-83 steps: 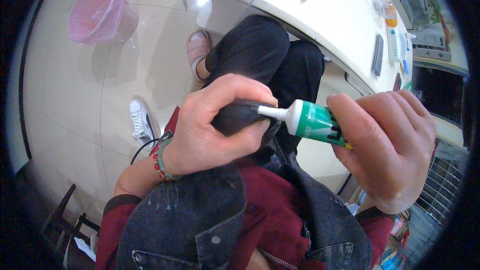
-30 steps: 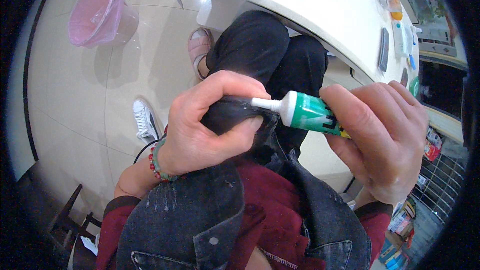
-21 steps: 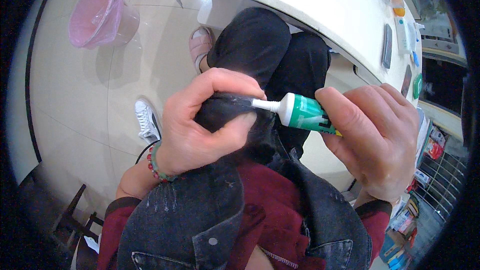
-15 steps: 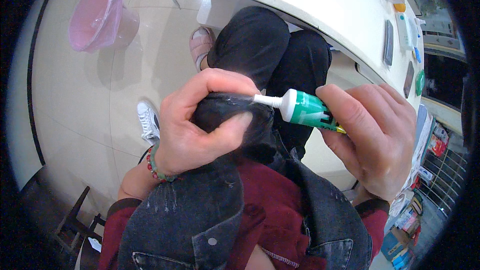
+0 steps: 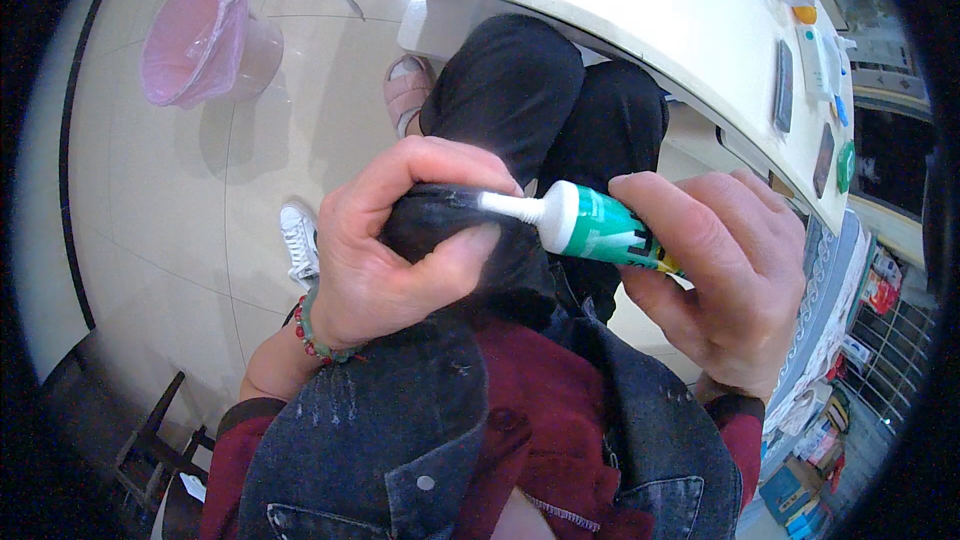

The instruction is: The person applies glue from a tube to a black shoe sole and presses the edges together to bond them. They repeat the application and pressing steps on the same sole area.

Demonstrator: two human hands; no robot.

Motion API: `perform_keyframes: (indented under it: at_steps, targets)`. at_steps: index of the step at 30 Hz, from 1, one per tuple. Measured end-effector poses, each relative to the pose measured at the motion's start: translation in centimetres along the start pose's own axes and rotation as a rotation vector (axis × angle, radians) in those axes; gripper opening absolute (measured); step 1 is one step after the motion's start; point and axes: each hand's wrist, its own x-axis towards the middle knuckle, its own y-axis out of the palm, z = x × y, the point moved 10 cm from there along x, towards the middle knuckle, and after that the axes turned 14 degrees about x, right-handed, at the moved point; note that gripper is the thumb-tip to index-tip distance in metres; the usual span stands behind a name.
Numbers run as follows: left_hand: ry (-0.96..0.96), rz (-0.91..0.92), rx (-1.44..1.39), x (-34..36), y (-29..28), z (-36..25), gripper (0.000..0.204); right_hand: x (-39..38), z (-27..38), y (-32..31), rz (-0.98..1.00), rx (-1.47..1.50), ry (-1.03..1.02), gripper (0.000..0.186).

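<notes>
A green-and-white glue tube (image 5: pixel 605 227) with a long white nozzle lies level in my right hand (image 5: pixel 735 265), gripped near its tail by thumb and fingers. Its nozzle tip points left and meets, or nearly meets, the upper edge of a dark, shiny-edged piece (image 5: pixel 432 205). My left hand (image 5: pixel 365 260) curls around that piece, fingers over the top and thumb below. I cannot make out its exact kind against the black trousers (image 5: pixel 515 90) behind it. A beaded bracelet (image 5: pixel 312 330) circles my left wrist.
A white table (image 5: pixel 690 30) curves along the upper right, bearing a dark flat case (image 5: pixel 783 86), small bottles and boxes. A pink lined bin (image 5: pixel 200 45) stands on the tiled floor at upper left. A white shoe (image 5: pixel 299 240) and dark chair (image 5: pixel 150 440) are at left.
My right hand and the glue tube have moved left, bringing the nozzle further along the dark piece. My left hand keeps the same grip.
</notes>
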Motion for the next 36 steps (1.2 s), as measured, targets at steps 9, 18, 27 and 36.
perform_keyframes:
  at_steps: [9, 18, 27, 36]
  targets:
    - [0.033, -0.013, 0.021, 0.0, 0.0, -0.3, 0.026, 0.0, 0.2, 0.5, 0.032, -0.048, -0.014, 0.047]
    - [0.012, -0.013, 0.024, 0.0, -0.2, -0.2, 0.025, -0.7, -0.1, 0.6, -0.015, -0.098, -0.029, 0.046]
    - [0.03, -0.006, 0.017, 0.0, 0.0, -0.3, 0.025, -1.3, 0.1, 0.5, -0.075, -0.038, -0.076, 0.05]
    - [-0.011, -0.027, -0.029, -0.2, 0.0, -0.1, 0.025, -1.9, -0.5, 0.8, -0.051, -0.05, -0.025, 0.049]
